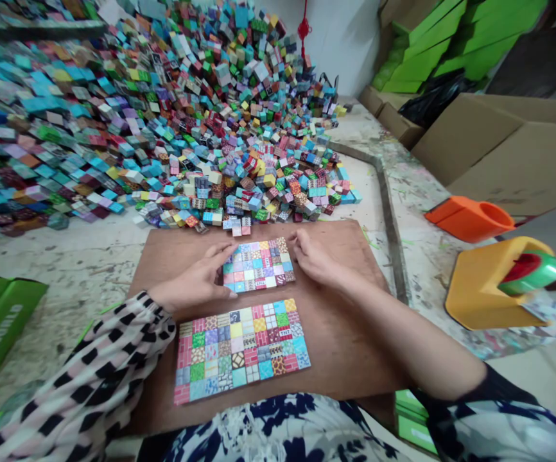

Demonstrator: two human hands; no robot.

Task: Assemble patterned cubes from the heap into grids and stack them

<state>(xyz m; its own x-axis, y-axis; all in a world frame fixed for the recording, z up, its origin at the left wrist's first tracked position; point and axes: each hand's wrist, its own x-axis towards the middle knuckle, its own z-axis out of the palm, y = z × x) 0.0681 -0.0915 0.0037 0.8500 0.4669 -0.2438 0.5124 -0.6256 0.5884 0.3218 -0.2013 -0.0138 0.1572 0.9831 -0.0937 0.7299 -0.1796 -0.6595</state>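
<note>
A smaller rectangle of patterned cubes (259,266) lies on the brown board (340,333), its cubes packed edge to edge. My left hand (198,277) spans its left end, fingers at the far corner and thumb at the near one. Beside the right end is my right hand (314,256), with fingers curled inward close to the far right corner; whatever lies between its fingertips is hidden. Closer to my body, a larger rectangle of patterned cubes (244,350) rests on the same board, untouched by either hand.
A big heap of loose cubes (201,115) spreads behind the board. At right are an orange scoop (470,218), a yellow cut-open container (475,282) and cardboard boxes (509,147). A green box (3,327) stands at left. A strip (388,212) edges the worktable.
</note>
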